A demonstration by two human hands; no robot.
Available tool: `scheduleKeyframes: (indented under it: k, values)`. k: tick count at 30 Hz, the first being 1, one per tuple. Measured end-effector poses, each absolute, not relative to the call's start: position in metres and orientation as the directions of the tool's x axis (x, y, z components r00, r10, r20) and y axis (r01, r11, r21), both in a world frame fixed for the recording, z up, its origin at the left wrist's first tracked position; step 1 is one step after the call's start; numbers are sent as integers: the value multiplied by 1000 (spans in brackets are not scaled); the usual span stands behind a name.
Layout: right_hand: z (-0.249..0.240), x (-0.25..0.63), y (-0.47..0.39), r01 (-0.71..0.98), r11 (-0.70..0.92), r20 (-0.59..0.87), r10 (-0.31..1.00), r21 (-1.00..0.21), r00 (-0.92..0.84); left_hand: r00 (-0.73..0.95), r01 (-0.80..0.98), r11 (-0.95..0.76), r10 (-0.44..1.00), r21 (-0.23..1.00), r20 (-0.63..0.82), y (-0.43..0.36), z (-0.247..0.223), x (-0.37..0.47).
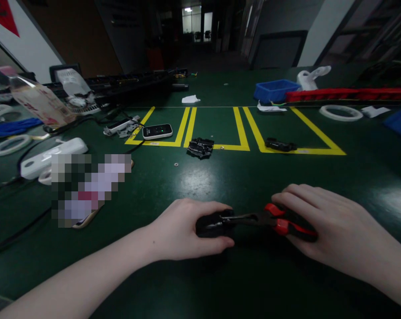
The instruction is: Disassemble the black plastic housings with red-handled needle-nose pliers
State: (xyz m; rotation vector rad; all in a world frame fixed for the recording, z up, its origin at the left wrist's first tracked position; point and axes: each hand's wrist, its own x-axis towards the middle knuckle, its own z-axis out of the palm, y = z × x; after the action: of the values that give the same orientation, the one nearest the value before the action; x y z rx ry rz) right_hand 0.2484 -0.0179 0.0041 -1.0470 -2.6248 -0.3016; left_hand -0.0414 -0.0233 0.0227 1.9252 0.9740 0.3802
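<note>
Between its thumb and fingers, my left hand grips a black plastic part low over the front of the table. My right hand is closed round the red and black handles of long-nose pliers. The pliers' jaws point left, and their tip meets the right side of the black part, by a small shiny piece. Whether the jaws clamp that piece I cannot tell. Farther back lie a cluster of black plastic pieces and a longer black piece. A small metal ring rests nearby.
Yellow tape marks out areas on the green table. A white-edged black device, a blurred-out phone-like object, a white power strip and a bottle are leftward. Behind stand a blue bin and a tape roll.
</note>
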Motion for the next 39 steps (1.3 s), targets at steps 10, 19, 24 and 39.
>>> scheduleKeyframes:
  k: [10, 19, 24, 39]
  values:
    - [7, 244, -19, 699, 703, 333, 634, 127, -698, 657, 520, -279, 735, 807, -169, -21, 24, -44]
    - [8, 244, -22, 707, 688, 318, 642, 163, -698, 615, 614, -382, 780, 691, -115, -23, 14, -42]
    - [3, 245, -18, 709, 699, 343, 647, 93, -682, 615, 521, -258, 774, 814, -149, -23, 21, -42]
    - [16, 237, -25, 814, 427, -86, 865, -393, -495, 573, 296, 29, 794, 955, -202, -22, 19, -41]
